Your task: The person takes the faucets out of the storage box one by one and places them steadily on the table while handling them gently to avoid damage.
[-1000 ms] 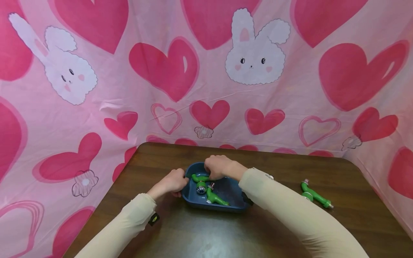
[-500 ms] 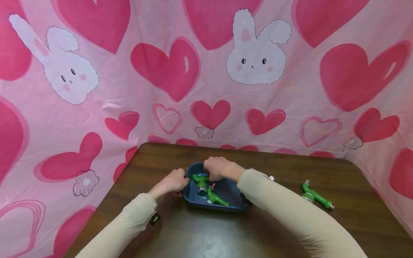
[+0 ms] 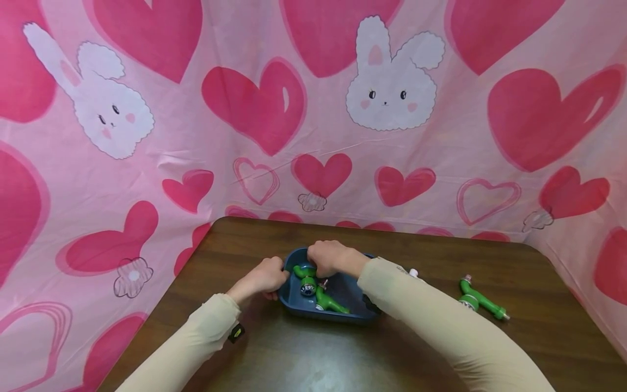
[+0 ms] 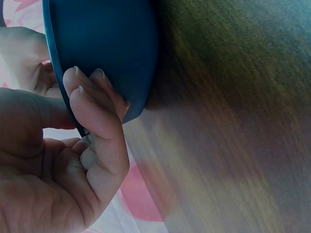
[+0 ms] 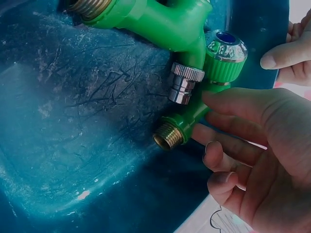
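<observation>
- Green tap no. 1 (image 3: 332, 304): glossy, bent body, brass thread, knurled metal collar; lying in blue tray (image 3: 345, 291) w/ scuffed floor, rounded corners.
- Tap no. 2 (image 3: 485, 305): on wood-grain worktop (image 3: 313, 359), R of tray.
- L hand (image 3: 266, 275): curled on tray rim, thumb inside, fingers outside.
- Tap no. 3 (image 3: 307, 279): in tray, ridged knob w/ chrome cap; R hand (image 3: 330, 256) pinches its body, thumb vs. fingers.
- Cloth (image 3: 235, 136): pink, creased, hearts & bunnies.
</observation>
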The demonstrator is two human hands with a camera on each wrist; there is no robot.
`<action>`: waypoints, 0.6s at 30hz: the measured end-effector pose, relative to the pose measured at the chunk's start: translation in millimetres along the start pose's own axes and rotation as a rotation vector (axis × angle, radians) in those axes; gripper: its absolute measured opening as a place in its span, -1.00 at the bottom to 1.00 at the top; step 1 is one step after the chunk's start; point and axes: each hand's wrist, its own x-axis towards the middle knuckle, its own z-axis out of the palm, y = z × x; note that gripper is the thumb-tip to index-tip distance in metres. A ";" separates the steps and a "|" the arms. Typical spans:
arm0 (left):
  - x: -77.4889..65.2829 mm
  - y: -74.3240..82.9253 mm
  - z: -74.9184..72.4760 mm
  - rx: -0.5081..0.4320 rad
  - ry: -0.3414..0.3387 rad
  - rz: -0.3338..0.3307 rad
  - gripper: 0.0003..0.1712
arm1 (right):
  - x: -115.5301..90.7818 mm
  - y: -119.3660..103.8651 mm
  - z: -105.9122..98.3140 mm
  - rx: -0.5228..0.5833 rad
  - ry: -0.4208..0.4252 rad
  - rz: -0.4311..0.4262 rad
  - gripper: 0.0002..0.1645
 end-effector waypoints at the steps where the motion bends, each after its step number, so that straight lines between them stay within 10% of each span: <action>1: 0.1 -0.5 0.2 -0.003 -0.001 -0.002 -0.74 | 0.2 -0.3 0.3 0.001 -0.002 -0.002 -0.86; 18: -3.0 2.3 -0.4 -0.007 0.000 -0.012 -0.77 | 4.6 -3.0 5.0 0.015 -0.021 0.022 -0.86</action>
